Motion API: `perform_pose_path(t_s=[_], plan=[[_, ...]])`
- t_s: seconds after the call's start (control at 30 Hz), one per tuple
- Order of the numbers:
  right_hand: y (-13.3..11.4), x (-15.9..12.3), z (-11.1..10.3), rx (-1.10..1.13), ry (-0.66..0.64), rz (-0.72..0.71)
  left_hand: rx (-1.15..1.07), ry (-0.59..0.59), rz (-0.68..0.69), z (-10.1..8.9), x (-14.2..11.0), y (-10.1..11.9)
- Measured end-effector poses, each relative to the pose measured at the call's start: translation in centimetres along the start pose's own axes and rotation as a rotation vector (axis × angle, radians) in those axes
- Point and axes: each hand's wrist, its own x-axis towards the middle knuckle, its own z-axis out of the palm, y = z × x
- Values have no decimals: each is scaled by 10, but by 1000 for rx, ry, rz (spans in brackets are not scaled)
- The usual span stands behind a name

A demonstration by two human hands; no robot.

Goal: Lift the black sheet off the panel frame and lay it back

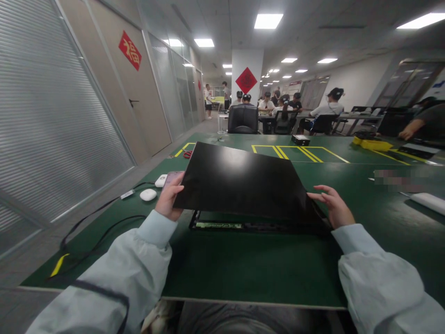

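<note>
A large thin black panel (239, 178) is tilted up at its near edge over a flat black frame (257, 227) that lies on the green table (250, 273). A green circuit strip (219, 225) shows along the frame's near edge. My left hand (169, 200) grips the panel's near left corner, fingers curled around it. My right hand (332, 204) touches the panel's near right corner with its fingers stretched out along the edge.
A phone (170, 177), two small white devices (149, 195) and black cables (100, 232) lie at the left. A white object (429, 202) lies at the right, a small black box (301, 139) and yellow items (371, 144) farther back. Several people sit at far tables.
</note>
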Motion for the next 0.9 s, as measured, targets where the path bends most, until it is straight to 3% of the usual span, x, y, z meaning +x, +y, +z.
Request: perform_pose_path(t_s=[0.1,0.33,0.53,0.77,0.9], plan=[[11,9,-7,-35,-14,70,-10,13,14,-1,1,-3],[32,26,-23,-148,7,28,2,34,-51,-1,0,-21],[34,18,-19,-218,80,25,31,29,-126,-1,0,-33],[31,18,-20,-141,87,229,51,55,-200,-5,1,-40],[26,13,-14,-145,123,203,49,90,-232,-4,1,-40]])
